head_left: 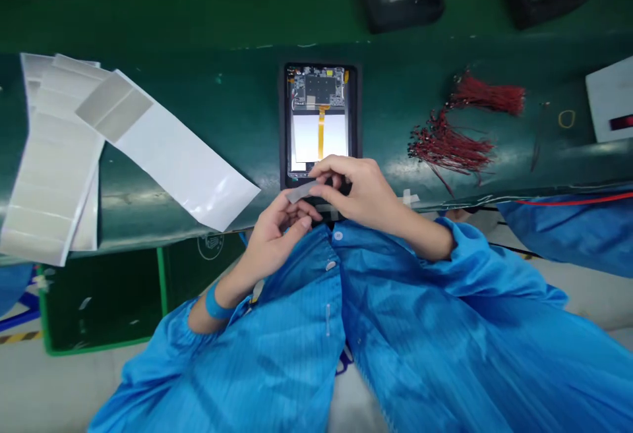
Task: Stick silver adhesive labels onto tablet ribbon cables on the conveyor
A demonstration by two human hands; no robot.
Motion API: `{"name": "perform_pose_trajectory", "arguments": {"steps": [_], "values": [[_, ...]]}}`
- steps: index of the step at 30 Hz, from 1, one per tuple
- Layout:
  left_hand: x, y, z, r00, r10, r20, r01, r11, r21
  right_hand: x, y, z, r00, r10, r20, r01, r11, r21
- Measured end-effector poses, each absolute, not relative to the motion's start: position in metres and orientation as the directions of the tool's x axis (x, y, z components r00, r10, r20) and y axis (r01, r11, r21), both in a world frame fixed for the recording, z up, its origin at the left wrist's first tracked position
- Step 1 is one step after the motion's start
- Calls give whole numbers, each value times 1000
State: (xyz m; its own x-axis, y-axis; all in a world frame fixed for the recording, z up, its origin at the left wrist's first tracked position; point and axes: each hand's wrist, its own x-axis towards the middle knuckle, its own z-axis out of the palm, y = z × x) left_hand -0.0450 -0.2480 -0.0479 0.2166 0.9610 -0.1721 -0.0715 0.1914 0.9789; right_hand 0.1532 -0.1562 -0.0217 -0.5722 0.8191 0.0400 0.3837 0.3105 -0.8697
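A short, pale translucent strip (pixel 301 192) stretches between my hands near the table's front edge. My right hand (pixel 363 186) pinches its right end between thumb and fingers. Against the index finger of my left hand (pixel 277 235) rests the other end; that hand's fingers are loosely bent and its thumb stands apart from the strip. Just beyond lies a tablet-like device (pixel 306 136) in a black frame (pixel 359 116), its circuit board (pixel 319 87) and an orange ribbon cable (pixel 321 131) exposed. My right hand overlaps the frame's near edge.
Sheets of grey adhesive pieces (pixel 59 149) and a white backing sheet (pixel 182 156) lie left. Bundles of red wires (pixel 452 146), a yellow rubber band (pixel 566 118) and a white box (pixel 610 100) are right. Two framed devices (pixel 405 14) stand behind. A green crate (pixel 101 347) sits below.
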Motion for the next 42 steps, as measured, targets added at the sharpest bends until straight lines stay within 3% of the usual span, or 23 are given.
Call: {"name": "perform_pose_trajectory", "arguments": {"steps": [2, 4, 7, 9, 13, 19, 25, 42], "values": [[-45, -245, -50, 243, 957, -158, 77, 143, 987, 154, -159, -21, -518, 855, 34, 407, 282, -869], [-47, -242, -57, 153, 987, -46, 314, -4, 949, 159, -158, -20, -431, 900, 68, 452, 280, -847], [-52, -238, -74, 46, 970, 239, 683, -205, 701, 174, -151, -23, -249, 964, 95, 523, 217, -824], [-52, -238, -86, 103, 946, 307, 788, -266, 556, 183, -147, -28, -201, 979, 44, 513, 144, -846], [-41, -248, -96, 197, 926, 323, 812, -339, 475, 186, -148, -42, -225, 971, -80, 425, 24, -905], [-31, -260, -96, 168, 915, 367, 728, -367, 579, 173, -157, -57, -288, 936, -200, 425, -62, -903], [-38, -251, -94, 131, 885, 447, 725, -393, 565, 168, -155, -62, -274, 942, -196, 423, -65, -904], [-35, -231, -103, 225, 910, 349, 819, -370, 438, 161, -153, -63, -304, 949, -88, 641, 135, -755]]}}
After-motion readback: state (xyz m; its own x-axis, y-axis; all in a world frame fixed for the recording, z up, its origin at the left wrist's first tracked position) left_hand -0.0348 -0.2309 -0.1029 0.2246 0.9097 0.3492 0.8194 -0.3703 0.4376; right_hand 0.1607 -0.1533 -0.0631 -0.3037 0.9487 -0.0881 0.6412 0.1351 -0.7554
